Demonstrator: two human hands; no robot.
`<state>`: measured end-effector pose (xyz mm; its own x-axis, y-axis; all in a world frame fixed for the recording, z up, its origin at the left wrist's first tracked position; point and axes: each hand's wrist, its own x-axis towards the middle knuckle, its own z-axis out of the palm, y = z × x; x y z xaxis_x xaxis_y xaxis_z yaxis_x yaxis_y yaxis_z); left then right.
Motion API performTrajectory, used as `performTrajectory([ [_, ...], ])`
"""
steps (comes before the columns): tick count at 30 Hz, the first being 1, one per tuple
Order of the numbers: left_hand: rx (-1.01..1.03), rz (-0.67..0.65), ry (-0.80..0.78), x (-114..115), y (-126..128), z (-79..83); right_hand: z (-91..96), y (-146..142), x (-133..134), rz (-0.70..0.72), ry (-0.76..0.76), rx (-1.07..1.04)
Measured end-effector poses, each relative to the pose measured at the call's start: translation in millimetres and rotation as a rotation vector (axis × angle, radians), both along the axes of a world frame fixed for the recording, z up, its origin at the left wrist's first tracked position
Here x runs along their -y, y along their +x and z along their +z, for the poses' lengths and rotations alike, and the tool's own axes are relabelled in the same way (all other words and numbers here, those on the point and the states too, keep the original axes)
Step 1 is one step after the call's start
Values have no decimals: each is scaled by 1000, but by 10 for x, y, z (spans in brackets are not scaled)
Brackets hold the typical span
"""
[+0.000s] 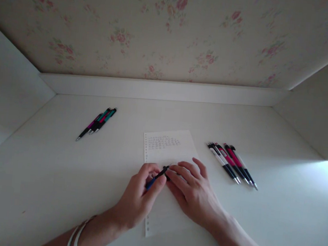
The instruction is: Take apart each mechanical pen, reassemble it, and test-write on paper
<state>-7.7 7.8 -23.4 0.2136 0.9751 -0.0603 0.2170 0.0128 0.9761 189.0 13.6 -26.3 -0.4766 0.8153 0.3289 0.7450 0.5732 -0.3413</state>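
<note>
Blue pen [157, 178] with black ends is in the left hand [138, 197], pinched between the thumb and the curled fingers. It is held low over the sheet of paper [179, 149], near the middle of the sheet. On the left wrist are two pale bracelets [77, 235]. The right hand [191, 186] lies on the sheet with its fingers stretched and close together, and the fingertips meet the black upper end of the blue pen. I cannot tell if they grip it or only touch it.

The sheet, with punched holes along its left edge, carries a few faint lines of writing at the top only. The lower part, where it shows, is blank, so I judge the writing is at an early stage.

Further on the white surface [47, 174] are two groups of pens, well apart. The right group [232, 163] has red, black and white pens, four or five; they lie too tight to count exactly. The left group [97, 123] has about four, teal and magenta. Behind stands a white ledge [163, 90], then flowered wallpaper [160, 31].
</note>
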Motion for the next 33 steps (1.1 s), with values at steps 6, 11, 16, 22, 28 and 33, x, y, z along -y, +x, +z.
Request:
performTrajectory([
  [6, -6, -64, -28, -18, 13, 59, 7, -19, 14, 33, 3, 33],
  [11, -35, -55, -41, -25, 14, 48, -29, -25, 5, 62, 43, -39],
  [16, -64, -30, 10, -20, -1, 14, -47, 12, -20, 30, 22, -219],
  [22, -131, -75, 90, -12, -9, 39, -68, 78, -76, -164, -80, -565],
  [28, -180, -163, 116, -43, 8, 105, -29, 61, -99, -195, -491, -1163],
  [33, -211, -200, 154, -48, 26, 92, -6, 72, -90, -185, -610, -1300],
])
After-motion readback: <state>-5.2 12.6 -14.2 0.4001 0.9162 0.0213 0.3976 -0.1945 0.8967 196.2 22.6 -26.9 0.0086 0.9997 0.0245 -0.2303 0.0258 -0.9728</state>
